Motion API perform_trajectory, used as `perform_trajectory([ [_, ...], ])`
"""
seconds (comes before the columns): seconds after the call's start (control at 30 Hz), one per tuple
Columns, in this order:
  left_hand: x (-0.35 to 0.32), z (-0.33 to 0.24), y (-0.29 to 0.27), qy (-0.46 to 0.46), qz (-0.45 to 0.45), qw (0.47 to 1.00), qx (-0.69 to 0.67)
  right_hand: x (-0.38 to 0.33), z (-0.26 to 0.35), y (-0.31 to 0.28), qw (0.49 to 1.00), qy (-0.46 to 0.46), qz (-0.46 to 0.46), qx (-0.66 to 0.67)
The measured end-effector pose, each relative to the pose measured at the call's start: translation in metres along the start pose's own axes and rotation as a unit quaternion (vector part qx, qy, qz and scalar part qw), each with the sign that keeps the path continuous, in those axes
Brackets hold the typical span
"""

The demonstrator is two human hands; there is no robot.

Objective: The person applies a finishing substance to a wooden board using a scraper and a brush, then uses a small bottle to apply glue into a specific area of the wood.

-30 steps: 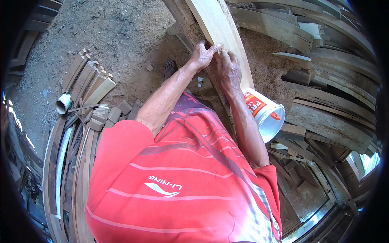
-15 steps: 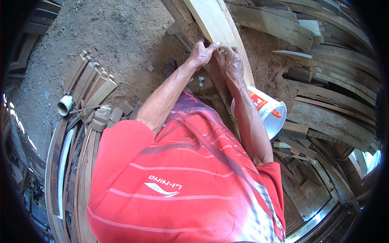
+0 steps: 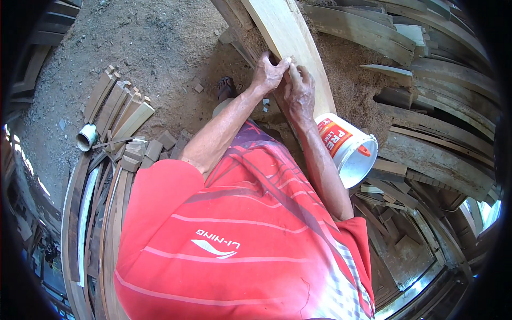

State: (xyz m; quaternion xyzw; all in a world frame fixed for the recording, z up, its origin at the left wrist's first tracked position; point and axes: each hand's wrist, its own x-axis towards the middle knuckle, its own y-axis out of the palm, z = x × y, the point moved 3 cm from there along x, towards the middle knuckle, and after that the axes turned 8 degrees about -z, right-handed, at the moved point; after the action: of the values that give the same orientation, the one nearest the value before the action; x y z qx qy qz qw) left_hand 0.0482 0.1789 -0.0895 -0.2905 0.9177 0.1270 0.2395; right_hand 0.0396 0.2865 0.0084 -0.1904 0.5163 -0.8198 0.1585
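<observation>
Dusty ground [image 3: 160,42], board [image 3: 298,45] lengthwise forward-left

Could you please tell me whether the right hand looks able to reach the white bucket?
Probably yes: the right hand is at the plank, the bucket sits close beside that forearm, and nothing visible seems to block the way.

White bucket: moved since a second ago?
No: judged against the stacked planks at right, the white bucket keeps its place, with no clear shift either way.
</observation>
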Motion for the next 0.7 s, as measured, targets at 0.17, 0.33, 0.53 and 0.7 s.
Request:
perform_trajectory([
  [0.17,-0.004,-0.007,-0.006,-0.034,0.023,0.998,-0.046,-0.002,0.004,0.0,1.0,0.001,-0.009,-0.002],
  [0.33,-0.004,-0.007,-0.008,-0.042,0.042,0.996,-0.069,0.006,0.003,-0.002,1.0,0.025,0.017,0.005],
  [0.53,-0.009,-0.02,-0.009,-0.055,0.045,0.996,-0.046,0.017,-0.002,-0.001,0.998,0.056,0.036,-0.001],
  [0.7,-0.005,-0.013,-0.009,-0.056,0.025,0.998,-0.03,0.02,-0.003,-0.001,0.996,0.048,-0.014,0.068],
])
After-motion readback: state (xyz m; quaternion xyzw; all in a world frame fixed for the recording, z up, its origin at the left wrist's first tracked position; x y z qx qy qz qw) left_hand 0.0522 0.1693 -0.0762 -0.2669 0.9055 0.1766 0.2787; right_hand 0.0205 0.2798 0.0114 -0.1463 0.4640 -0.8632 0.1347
